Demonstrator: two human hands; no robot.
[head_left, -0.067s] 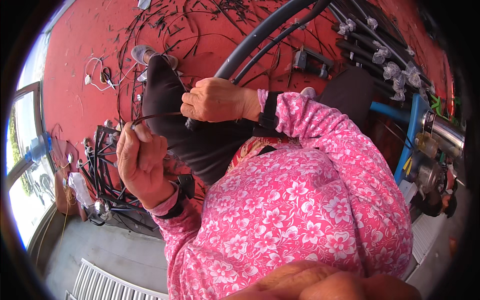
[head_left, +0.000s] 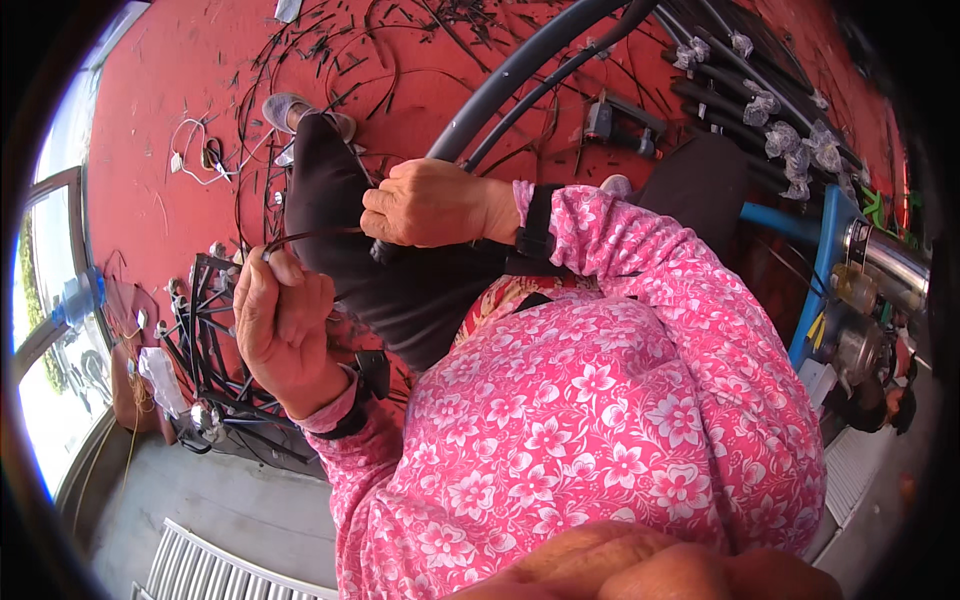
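Observation:
A thin dark strip, like a cable or rubber trim [head_left: 315,236], stretches between my two hands above my dark-trousered leg. My left hand [head_left: 285,318] is closed, pinching the strip's left end between thumb and fingers, where a small shiny bit shows. My right hand [head_left: 430,203] is closed in a fist over the lower end of a bent dark grey tube [head_left: 500,88], and the strip runs up to its fingers. What lies inside the right fist is hidden. A dark tube end peeks out just below it.
Dark scraps and loose cables litter the red floor [head_left: 200,90]. Dark metal frames [head_left: 215,350] are piled at left. Tubes with plastic-wrapped ends [head_left: 790,145] lie at upper right, near a blue metal stand [head_left: 818,260]. A white slatted rack [head_left: 220,565] sits at lower left.
The strip between my hands has shifted slightly. Both hands keep nearly the same place and grip.

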